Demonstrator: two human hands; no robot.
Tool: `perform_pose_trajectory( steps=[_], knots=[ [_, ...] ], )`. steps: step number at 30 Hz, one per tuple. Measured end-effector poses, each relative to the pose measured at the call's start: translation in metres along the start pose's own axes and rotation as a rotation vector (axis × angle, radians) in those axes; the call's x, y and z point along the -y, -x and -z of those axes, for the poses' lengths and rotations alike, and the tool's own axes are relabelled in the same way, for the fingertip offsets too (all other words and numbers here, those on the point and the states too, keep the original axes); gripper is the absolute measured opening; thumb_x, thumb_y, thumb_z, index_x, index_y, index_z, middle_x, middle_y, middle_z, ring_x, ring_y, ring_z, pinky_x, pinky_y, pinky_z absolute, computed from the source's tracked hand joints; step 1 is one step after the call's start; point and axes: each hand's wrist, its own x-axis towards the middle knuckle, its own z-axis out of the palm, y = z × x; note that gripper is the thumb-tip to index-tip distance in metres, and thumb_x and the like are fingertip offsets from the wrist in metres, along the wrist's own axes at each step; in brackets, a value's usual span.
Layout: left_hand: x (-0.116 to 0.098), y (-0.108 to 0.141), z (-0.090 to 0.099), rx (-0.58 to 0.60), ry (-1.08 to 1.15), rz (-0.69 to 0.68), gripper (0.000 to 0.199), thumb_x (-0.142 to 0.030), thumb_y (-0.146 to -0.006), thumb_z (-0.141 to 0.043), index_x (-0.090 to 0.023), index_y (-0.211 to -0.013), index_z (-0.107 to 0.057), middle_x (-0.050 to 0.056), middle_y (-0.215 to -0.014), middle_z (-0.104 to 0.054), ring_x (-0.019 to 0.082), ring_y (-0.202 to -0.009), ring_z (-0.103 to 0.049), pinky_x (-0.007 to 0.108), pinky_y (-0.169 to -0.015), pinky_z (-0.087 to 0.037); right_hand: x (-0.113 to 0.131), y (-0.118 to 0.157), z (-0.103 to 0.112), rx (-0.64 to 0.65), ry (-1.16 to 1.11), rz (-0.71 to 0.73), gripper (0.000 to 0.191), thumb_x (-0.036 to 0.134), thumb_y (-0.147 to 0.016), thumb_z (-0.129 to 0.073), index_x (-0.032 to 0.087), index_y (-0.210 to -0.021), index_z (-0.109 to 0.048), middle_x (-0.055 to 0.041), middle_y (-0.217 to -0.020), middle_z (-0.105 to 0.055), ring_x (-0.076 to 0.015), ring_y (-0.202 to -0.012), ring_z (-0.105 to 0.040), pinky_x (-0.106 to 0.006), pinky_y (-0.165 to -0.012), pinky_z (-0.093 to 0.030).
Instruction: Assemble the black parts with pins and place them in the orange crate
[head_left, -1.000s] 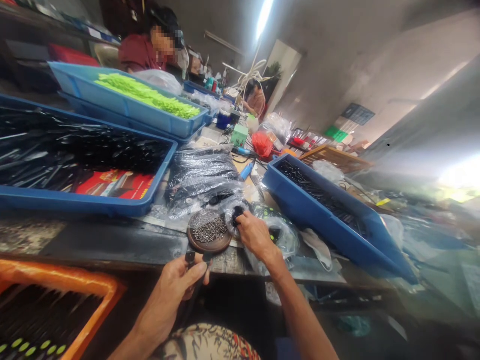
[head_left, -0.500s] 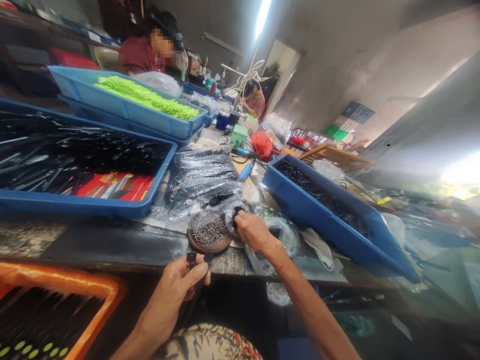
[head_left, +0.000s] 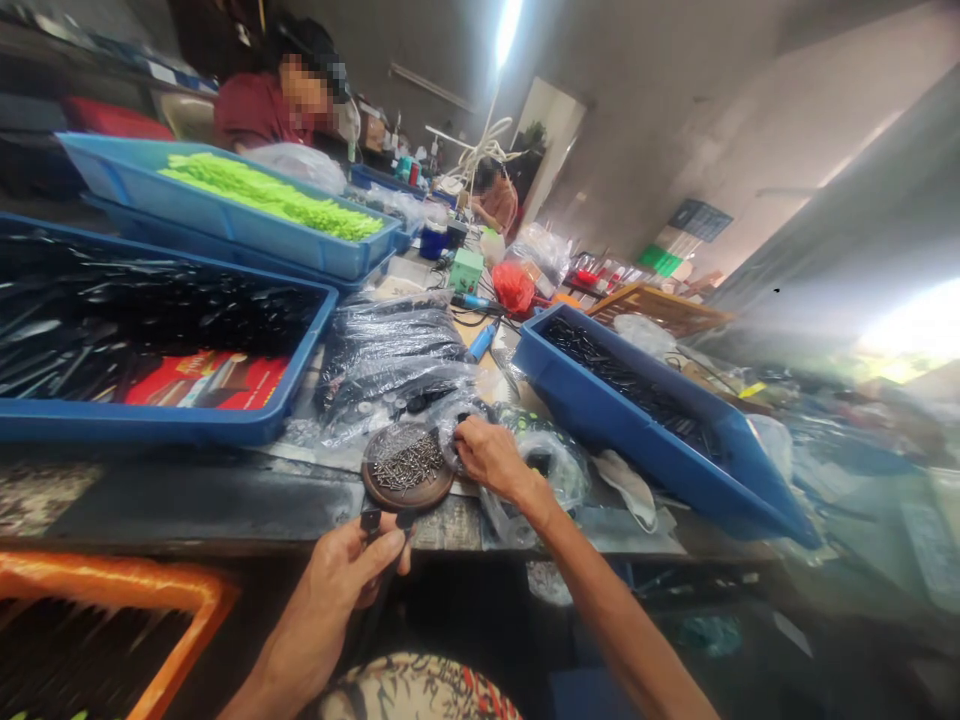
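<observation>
My left hand [head_left: 352,560] is closed around slim black pieces [head_left: 370,520] at the table's front edge. Two of their dark, blunt ends stick up above the fingers; the lower parts are mostly hidden. A round brown dish [head_left: 411,497] full of small metal screws or rivets [head_left: 409,462] lies just beyond this hand. To the right of the dish, my right hand [head_left: 491,455] has its fingers pinched together at the mouth of a clear plastic bag [head_left: 442,410]. Something small and dark shows at its fingertips, too small to name.
Blue trays of black pieces stand left [head_left: 300,400] and right [head_left: 645,430]. A lighter blue tray [head_left: 225,215] holds bright green parts. An orange-lined crate [head_left: 202,640] is at lower left. Two people [head_left: 251,110] sit across the table. A blue handheld tool [head_left: 482,342] lies behind the bags.
The whole view has shifted slightly, with the scene sliding left. Both hands keep nearly the same places by the dish and the bag, and the left still holds the black pieces.
</observation>
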Motion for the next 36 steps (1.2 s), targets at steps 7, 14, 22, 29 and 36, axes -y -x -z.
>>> perform_pose_trajectory(
  steps=[7,14,22,29,36],
  knots=[
    [-0.001,0.000,0.001,-0.016,0.022,0.016,0.027,-0.042,-0.077,-0.059,-0.016,-0.069,-0.058,-0.002,-0.062,-0.050,0.009,-0.051,-0.027,0.022,-0.047,-0.019,-0.001,0.002,-0.007,-0.090,-0.190,-0.071,0.016,0.012,-0.082,-0.041,0.016,-0.084,-0.057,-0.0068,-0.083,-0.060,-0.0163,-0.071,-0.053,-0.026,-0.061,-0.032],
    [-0.003,-0.001,0.001,-0.032,0.024,0.001,0.025,-0.041,-0.077,-0.059,-0.017,-0.073,-0.059,-0.002,-0.062,-0.052,0.009,-0.051,-0.028,0.022,-0.046,-0.019,-0.007,0.004,-0.008,-0.201,-0.609,-0.184,0.013,0.016,-0.078,-0.039,0.016,-0.072,-0.051,0.0001,-0.058,-0.055,-0.0124,-0.054,-0.052,-0.023,-0.054,-0.037],
    [-0.011,-0.002,-0.004,-0.031,0.021,-0.001,0.022,-0.039,-0.079,-0.056,-0.017,-0.074,-0.054,-0.002,-0.064,-0.052,0.009,-0.052,-0.029,0.021,-0.048,-0.020,0.008,0.020,0.005,-0.215,-1.058,-0.264,0.012,0.023,-0.076,-0.046,0.015,-0.072,-0.054,0.0027,-0.050,-0.054,-0.0087,-0.040,-0.045,-0.019,-0.040,-0.037],
    [-0.009,-0.002,-0.006,0.021,-0.011,-0.062,0.027,-0.038,-0.081,-0.053,-0.015,-0.067,-0.053,-0.004,-0.057,-0.044,0.008,-0.049,-0.027,0.024,-0.046,-0.016,0.040,0.059,0.015,-0.030,-1.327,-0.145,0.016,0.023,-0.077,-0.056,0.015,-0.082,-0.068,0.0027,-0.054,-0.053,-0.0080,-0.047,-0.046,-0.020,-0.046,-0.035],
    [-0.012,-0.001,-0.008,0.066,-0.143,-0.066,0.026,-0.030,-0.081,-0.050,-0.014,-0.060,-0.052,-0.003,-0.056,-0.046,0.008,-0.051,-0.030,0.024,-0.048,-0.019,0.048,0.061,0.008,0.081,-1.270,-0.184,0.006,0.017,-0.073,-0.054,0.015,-0.075,-0.060,0.0030,-0.057,-0.051,-0.0078,-0.048,-0.044,-0.019,-0.046,-0.035]
  ],
)
